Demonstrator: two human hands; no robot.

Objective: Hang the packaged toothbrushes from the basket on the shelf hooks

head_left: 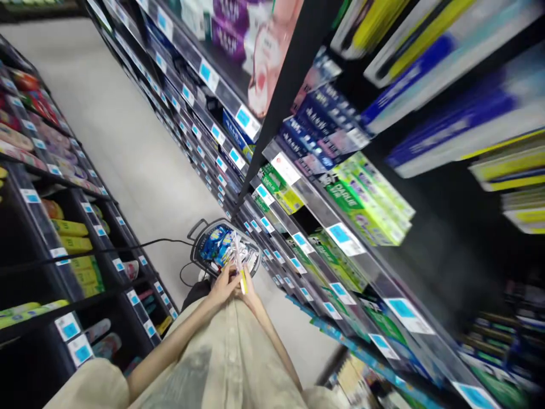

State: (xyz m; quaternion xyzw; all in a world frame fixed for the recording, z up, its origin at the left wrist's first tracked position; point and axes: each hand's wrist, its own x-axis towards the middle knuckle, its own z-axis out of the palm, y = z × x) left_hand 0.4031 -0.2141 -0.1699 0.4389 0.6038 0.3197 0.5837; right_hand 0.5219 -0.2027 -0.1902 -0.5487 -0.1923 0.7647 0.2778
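Note:
Low in front of my body, both hands are on a slim toothbrush pack [243, 280], pale at its far end with a yellow strip near me. My left hand [225, 286] has its fingers closed on the pack's left side. On the other side, my right hand [251, 291] grips it too, though its fingers are partly hidden. Just beyond and below them is a grey shopping basket [193, 250]. Blue shiny packets [217, 243] and silvery-white packages lie inside the basket.
Shelving rises close on the right, with green toothpaste boxes [353, 204], dark blue boxes [317, 128] and blurred hanging packs [451, 125]. A price-tagged shelf [29, 199] stands left. Between them runs a pale floor [128, 130]. A thin dark cord [162, 241] crosses toward the basket.

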